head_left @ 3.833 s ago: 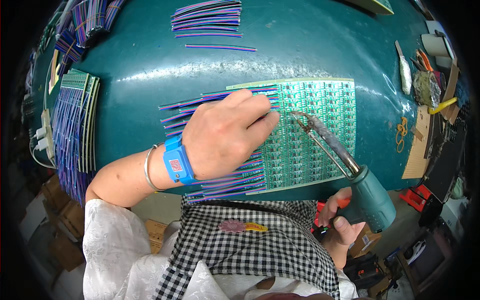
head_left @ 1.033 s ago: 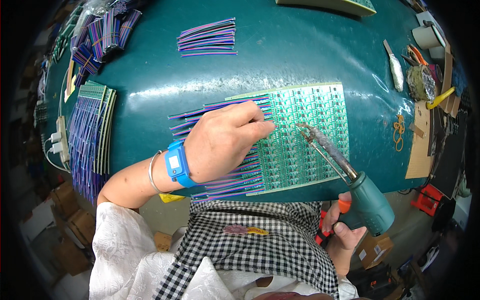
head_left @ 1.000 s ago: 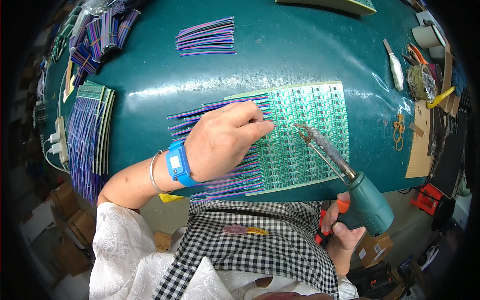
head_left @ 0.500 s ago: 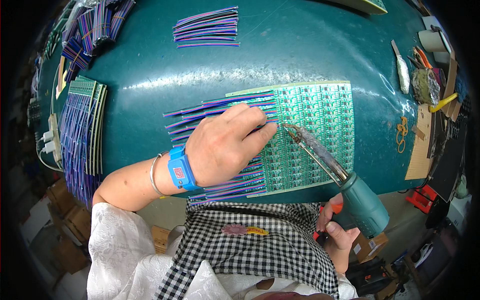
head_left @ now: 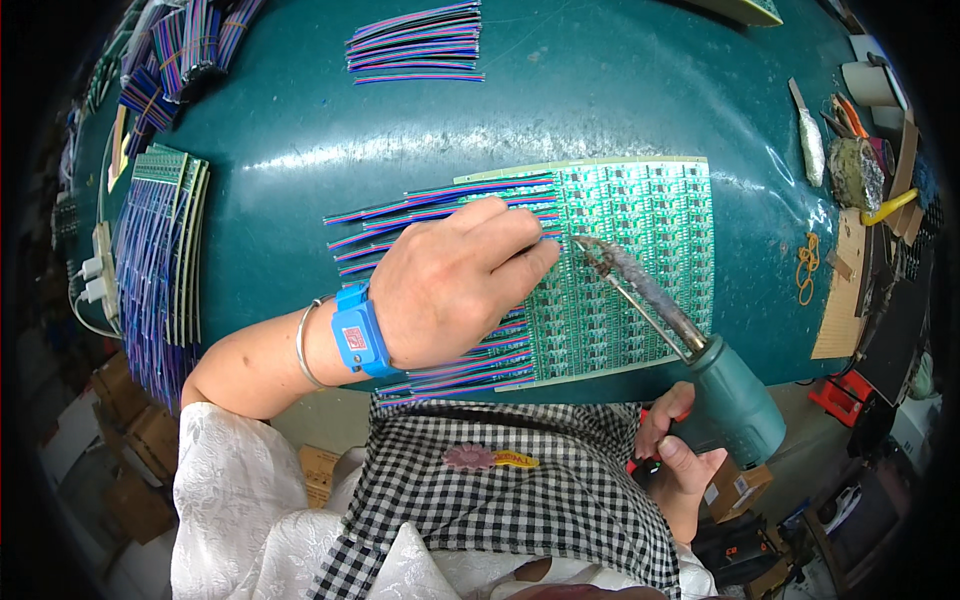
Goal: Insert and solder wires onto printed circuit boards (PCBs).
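Observation:
My left hand (head_left: 450, 275) is closed in a pinch over the left part of a green circuit board panel (head_left: 640, 260), its fingertips at the end of a multicoloured ribbon wire. Several such wires (head_left: 430, 203) stick out leftward from the panel, above and below the hand. My right hand (head_left: 680, 450) grips a green soldering gun (head_left: 738, 405) from below; the gun body hides part of the fingers. Its dark tip points up and left, just right of my left fingertips, over the panel. Whether the tip touches the panel I cannot tell.
Loose ribbon wires (head_left: 418, 42) lie at the far side of the green bench. Wired panels (head_left: 165, 250) stand stacked at left, with bundled wires (head_left: 190, 50) behind. Rubber bands (head_left: 806, 268), a wrapped blade (head_left: 808, 140) and cardboard (head_left: 840, 310) lie at right.
The soldering gun's tip has moved slightly right and up, a little away from my left fingertips. My left hand keeps its pinch. The whole view has shifted slightly.

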### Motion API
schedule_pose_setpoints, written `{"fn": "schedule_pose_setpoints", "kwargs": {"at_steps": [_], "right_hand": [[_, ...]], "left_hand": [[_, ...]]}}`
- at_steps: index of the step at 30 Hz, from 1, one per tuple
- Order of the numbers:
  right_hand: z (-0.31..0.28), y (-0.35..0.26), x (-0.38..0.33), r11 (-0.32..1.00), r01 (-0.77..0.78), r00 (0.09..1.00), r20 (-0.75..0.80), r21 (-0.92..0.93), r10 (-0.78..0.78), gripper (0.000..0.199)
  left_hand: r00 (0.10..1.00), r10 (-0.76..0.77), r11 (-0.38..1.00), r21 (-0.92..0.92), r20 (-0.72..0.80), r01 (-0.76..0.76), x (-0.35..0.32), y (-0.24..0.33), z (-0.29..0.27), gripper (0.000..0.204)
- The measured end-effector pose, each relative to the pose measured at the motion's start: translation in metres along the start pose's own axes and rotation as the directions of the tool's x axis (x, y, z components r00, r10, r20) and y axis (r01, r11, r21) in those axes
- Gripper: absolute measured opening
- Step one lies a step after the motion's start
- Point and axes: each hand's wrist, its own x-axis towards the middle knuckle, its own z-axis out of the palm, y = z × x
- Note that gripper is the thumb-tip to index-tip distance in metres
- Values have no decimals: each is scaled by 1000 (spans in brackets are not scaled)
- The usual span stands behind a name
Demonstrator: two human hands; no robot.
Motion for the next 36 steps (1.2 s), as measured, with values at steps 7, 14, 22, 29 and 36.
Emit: {"fn": "schedule_pose_setpoints", "kwargs": {"at_steps": [7,14,22,29,36], "right_hand": [[7,-12,-3,995,-96,992,-82,-11,95,56],[6,-2,-3,998,-56,997,-60,-36,54,52],[19,-16,-2,995,-48,986,-153,85,60,54],[10,-13,-5,996,-91,991,-95,25,93,59],[-7,9,-2,993,109,993,42,41,-110,48]], "left_hand": [[1000,3,1000,12,1,-3,-1,-1,1,37],[1000,0,1000,18,10,-1,0,1,0,38],[1000,8,1000,24,10,-8,1,2,-1,42],[1000,-1,1000,27,17,1,-1,2,0,40],[1000,-23,1000,-9,10,23,0,0,0,35]]}}
